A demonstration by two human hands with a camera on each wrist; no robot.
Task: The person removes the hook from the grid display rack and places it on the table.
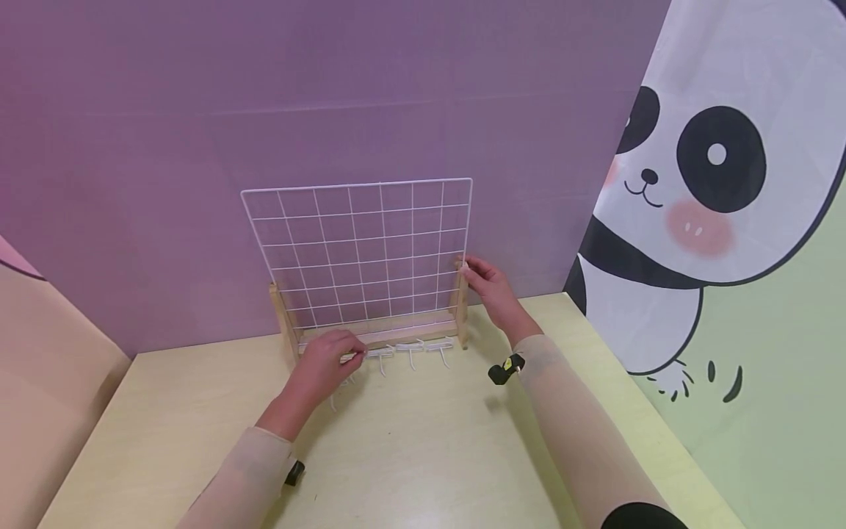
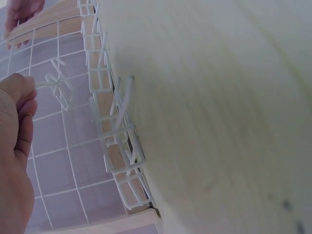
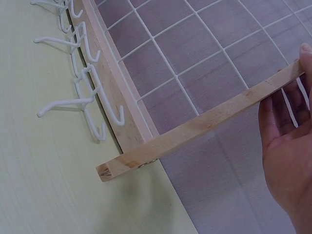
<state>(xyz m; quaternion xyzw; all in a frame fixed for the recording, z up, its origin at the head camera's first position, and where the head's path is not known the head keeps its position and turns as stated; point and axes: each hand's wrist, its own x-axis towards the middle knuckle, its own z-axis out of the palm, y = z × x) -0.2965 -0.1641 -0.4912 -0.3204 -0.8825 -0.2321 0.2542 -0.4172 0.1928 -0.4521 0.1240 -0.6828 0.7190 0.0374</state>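
Observation:
A white wire grid panel (image 1: 357, 185) stands tilted back in a wooden stand (image 1: 462, 316). Between thumb and fingertips, my left hand (image 1: 327, 360) pinches the prong of a white wire hook (image 2: 59, 87). In the left wrist view this hook is in front of the grid; whether it touches the wires I cannot tell. At the upper end of the stand's right wooden post (image 3: 204, 117), my right hand (image 1: 494, 294) grips with the thumb in front and the fingers behind. Several more white hooks (image 3: 73, 102) line the front of the stand's base, prongs pointing outward.
The stand rests on a pale wooden table (image 1: 410, 455), close to its back edge. Behind it rises a purple wall covering (image 1: 357, 139). A panda picture (image 1: 720, 242) covers the wall on the right.

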